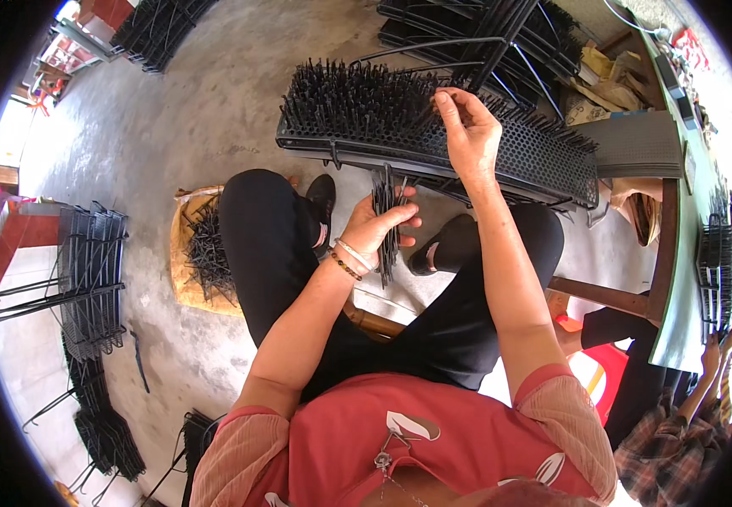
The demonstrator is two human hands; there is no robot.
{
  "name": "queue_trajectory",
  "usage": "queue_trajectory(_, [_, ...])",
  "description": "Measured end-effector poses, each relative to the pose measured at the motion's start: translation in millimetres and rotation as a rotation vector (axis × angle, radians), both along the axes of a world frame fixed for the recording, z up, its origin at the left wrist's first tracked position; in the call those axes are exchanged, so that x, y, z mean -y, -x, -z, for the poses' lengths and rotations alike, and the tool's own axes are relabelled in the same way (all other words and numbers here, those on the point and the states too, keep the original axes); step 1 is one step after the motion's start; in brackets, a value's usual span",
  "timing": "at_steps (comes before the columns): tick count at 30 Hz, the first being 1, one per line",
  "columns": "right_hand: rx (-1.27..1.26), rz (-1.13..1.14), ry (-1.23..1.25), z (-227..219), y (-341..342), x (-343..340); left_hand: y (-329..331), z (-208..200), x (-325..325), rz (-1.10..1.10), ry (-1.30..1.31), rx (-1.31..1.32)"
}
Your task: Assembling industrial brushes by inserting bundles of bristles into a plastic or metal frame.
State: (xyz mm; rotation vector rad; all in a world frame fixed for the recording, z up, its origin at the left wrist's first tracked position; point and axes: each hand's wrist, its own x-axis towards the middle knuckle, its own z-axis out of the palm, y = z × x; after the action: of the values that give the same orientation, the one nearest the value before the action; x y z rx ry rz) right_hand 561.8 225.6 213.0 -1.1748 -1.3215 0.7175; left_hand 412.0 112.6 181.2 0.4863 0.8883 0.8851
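Note:
A long black tray (pixel 527 152) with a perforated top lies across in front of my knees. Thin black sticks (pixel 357 97) stand upright in its holes, densely packed over the left half and along the far edge; many holes nearer me on the right show bare. My left hand (pixel 370 228), wearing a bangle and a beaded bracelet, is wrapped round a loose bundle of similar black sticks (pixel 386 253), just in front of the tray. Over the tray's middle, my right hand (pixel 473 139) has thumb and fingers pinched together at the standing sticks; whatever is between the fingertips is hidden.
A yellowish sack (pixel 182 270) with a pile of black sticks (pixel 205 249) lies left of my leg. Black wire racks (pixel 93 279) are stacked at far left, more (pixel 543 38) behind the tray. At right, a person (pixel 679 448) works by a green-topped table (pixel 666 329).

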Motion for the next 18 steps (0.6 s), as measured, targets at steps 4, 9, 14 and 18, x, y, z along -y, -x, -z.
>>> queue_trajectory(4, [0.159, 0.038, -0.124, 4, 2, 0, -1, -3, 0, 0.009, 0.003, -0.02])
queue_trajectory(9, [0.291, -0.067, -0.277, -3, 7, 7, 0, -2, 0, -0.001, 0.003, -0.014])
queue_trajectory(14, [0.322, -0.092, -0.236, -4, 7, 9, 0, -1, 0, 0.002, 0.001, -0.02])
queue_trajectory(18, [0.489, -0.062, -0.341, -2, 6, 8, 0, -1, 0, 0.006, 0.003, -0.024])
